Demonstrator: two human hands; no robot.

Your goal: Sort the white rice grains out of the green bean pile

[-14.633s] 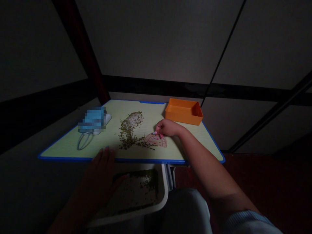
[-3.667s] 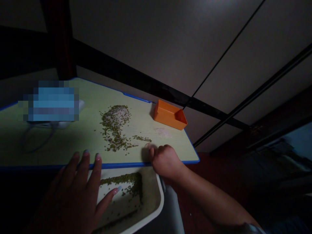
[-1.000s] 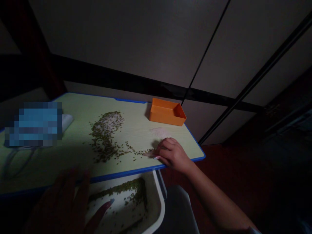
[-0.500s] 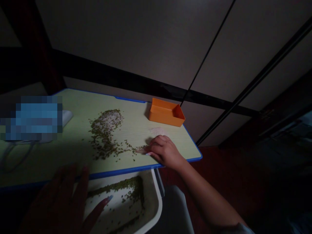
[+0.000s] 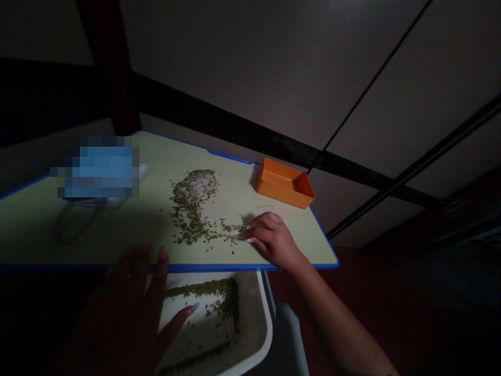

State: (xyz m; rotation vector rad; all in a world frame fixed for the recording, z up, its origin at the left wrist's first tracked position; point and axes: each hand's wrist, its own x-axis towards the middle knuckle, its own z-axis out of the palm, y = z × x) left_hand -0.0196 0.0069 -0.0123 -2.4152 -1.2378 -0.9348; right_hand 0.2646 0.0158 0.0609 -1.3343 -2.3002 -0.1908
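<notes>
Green beans mixed with white grains (image 5: 193, 190) lie in a patch on the pale table (image 5: 235, 177), with loose green beans trailing toward my right hand (image 5: 274, 237). That hand rests low on the tabletop at the trail's end, fingers bent and drawn together. Whatever is between the fingertips is too small to make out. My left hand (image 5: 121, 303), dark in shadow, is spread at the table's front edge. Its thumb reaches over a white bin (image 5: 264, 324) below the edge, where more green beans (image 5: 223, 292) lie.
An orange open box (image 5: 287, 183) stands at the table's back right. At the left sits a blurred-out blue item (image 5: 104, 172) on a white object with a cord loop (image 5: 74, 224). Cabinet panels (image 5: 242, 68) rise behind the blue-edged table. Reddish floor (image 5: 324, 292) shows at right.
The view has shifted, so the table and its contents appear farther right. My left fingers reach slightly farther over the table edge. My right hand stays at the end of the bean trail.
</notes>
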